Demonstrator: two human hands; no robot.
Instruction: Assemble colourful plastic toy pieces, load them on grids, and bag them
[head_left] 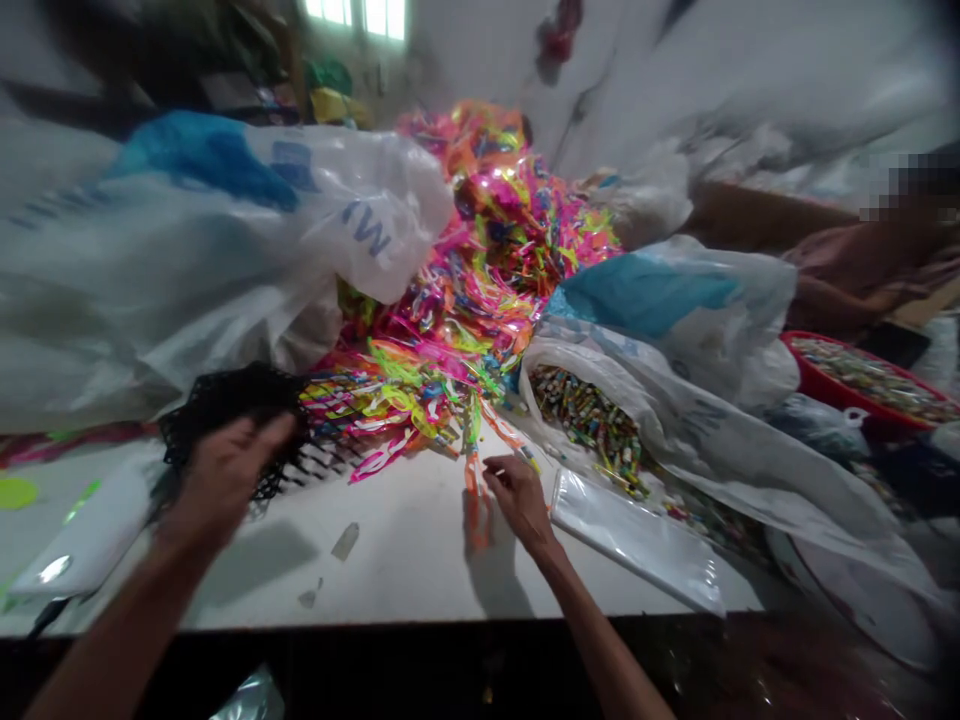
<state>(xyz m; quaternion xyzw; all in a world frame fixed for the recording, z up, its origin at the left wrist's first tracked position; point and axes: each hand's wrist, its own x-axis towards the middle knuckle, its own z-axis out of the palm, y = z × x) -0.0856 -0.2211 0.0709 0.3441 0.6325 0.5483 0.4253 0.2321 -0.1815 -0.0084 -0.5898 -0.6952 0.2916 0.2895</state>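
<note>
My left hand (232,465) is over a black mesh basket (217,400) at the left, its fingers blurred by motion. In front of me, my right hand (517,492) pinches an orange plastic piece (475,490) above the white table (397,560). A large heap of neon pink, yellow, green and orange plastic pieces (480,260) rises at the middle and spreads down to the table. Right of it, an open white sack (615,365) holds many small, multicoloured cylindrical pieces (589,415).
A clear plastic packet (637,540) lies by the right front edge, and a white device (86,530) at the left. Big white and blue sacks (225,230) flank the heap. At the far right, a person (855,270) is near a red basin (825,390).
</note>
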